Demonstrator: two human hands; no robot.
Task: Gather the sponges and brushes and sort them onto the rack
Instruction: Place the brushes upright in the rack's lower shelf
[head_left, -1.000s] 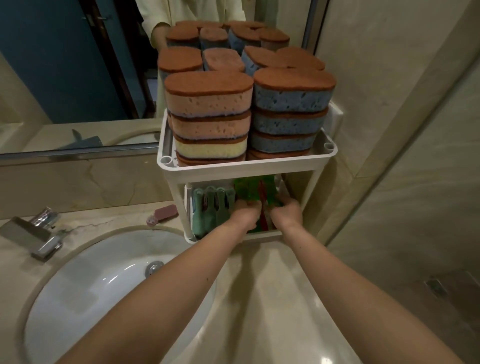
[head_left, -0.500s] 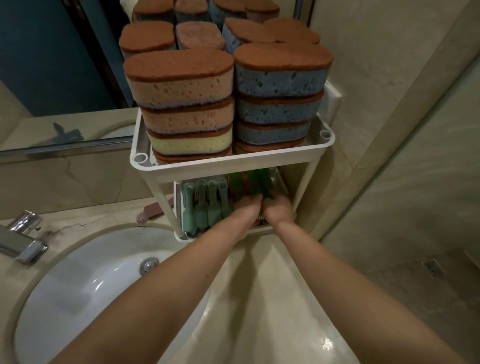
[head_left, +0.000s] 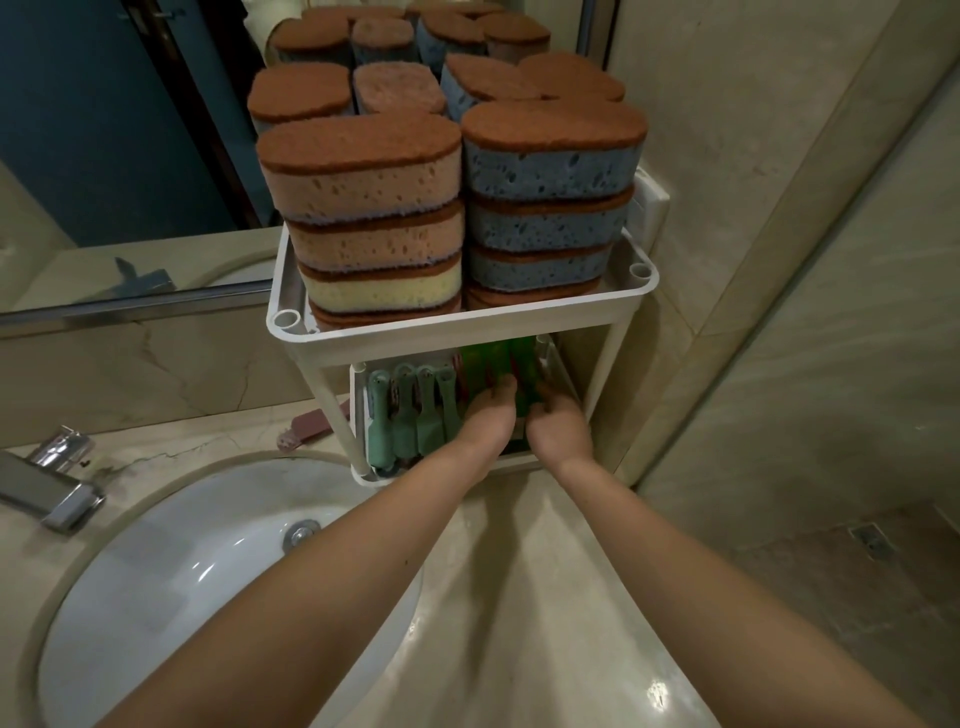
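Note:
A white two-tier rack (head_left: 467, 332) stands on the counter against the mirror. Its top shelf carries two stacks of brown-topped sponges, orange and yellow ones (head_left: 363, 208) on the left and blue ones (head_left: 550, 208) on the right. On the lower shelf several pale green brushes (head_left: 415, 415) stand side by side at the left. Bright green brushes (head_left: 493, 358) fill the right part. My left hand (head_left: 485, 415) and my right hand (head_left: 558, 423) reach into the lower shelf and press together on the bright green brushes. Their fingertips are partly hidden under the top shelf.
A white basin (head_left: 208, 597) with a drain lies in the marble counter to the left, with a chrome faucet (head_left: 47, 483) at the far left. A small pink object (head_left: 306, 423) lies behind the rack's left leg. A tiled wall rises at the right.
The view shifted slightly; both hands stay inside the lower shelf on the bright green brushes, pushed a little deeper than a second ago.

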